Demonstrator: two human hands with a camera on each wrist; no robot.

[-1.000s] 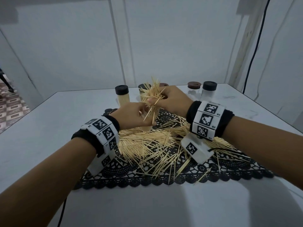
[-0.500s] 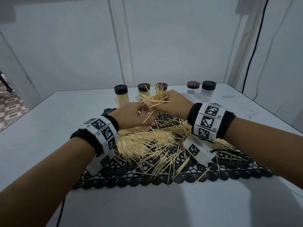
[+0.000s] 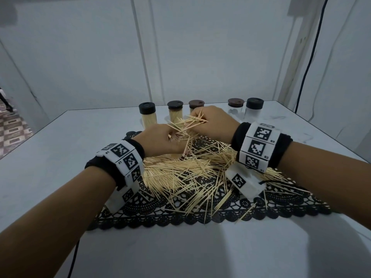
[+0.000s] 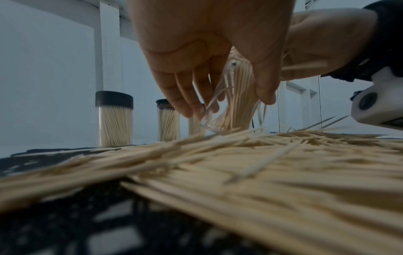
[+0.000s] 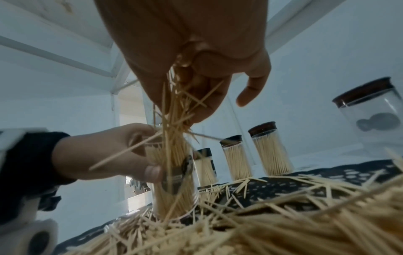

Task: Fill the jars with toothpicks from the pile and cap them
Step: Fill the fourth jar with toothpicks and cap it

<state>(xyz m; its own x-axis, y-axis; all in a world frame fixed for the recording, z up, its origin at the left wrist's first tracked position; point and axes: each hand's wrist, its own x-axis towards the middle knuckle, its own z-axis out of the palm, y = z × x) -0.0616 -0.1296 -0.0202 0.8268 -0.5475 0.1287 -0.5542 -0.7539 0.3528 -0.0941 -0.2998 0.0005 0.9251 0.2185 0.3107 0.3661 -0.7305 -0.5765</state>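
My left hand (image 3: 170, 141) grips a clear open jar (image 5: 174, 189) that stands upright on the black lace mat (image 3: 200, 217), partly full of toothpicks. Directly over its mouth, my right hand (image 3: 200, 121) pinches a splayed bunch of toothpicks (image 3: 186, 125); their lower ends reach into the jar (image 4: 233, 103) and a few stick out sideways. The loose toothpick pile (image 3: 180, 173) covers the mat between my wrists. In the head view the left hand hides most of the jar.
Three capped jars full of toothpicks (image 3: 147, 117) (image 3: 175, 113) (image 3: 196, 104) stand in a row behind my hands. Two capped jars without toothpicks (image 3: 235, 107) (image 3: 254, 111) stand at the back right. The white table (image 3: 60, 157) ends near walls behind and to the right.
The bunch in my right hand has tipped from upright to slanting and dropped lower over the jar's mouth. My left hand has kept its hold on the jar.
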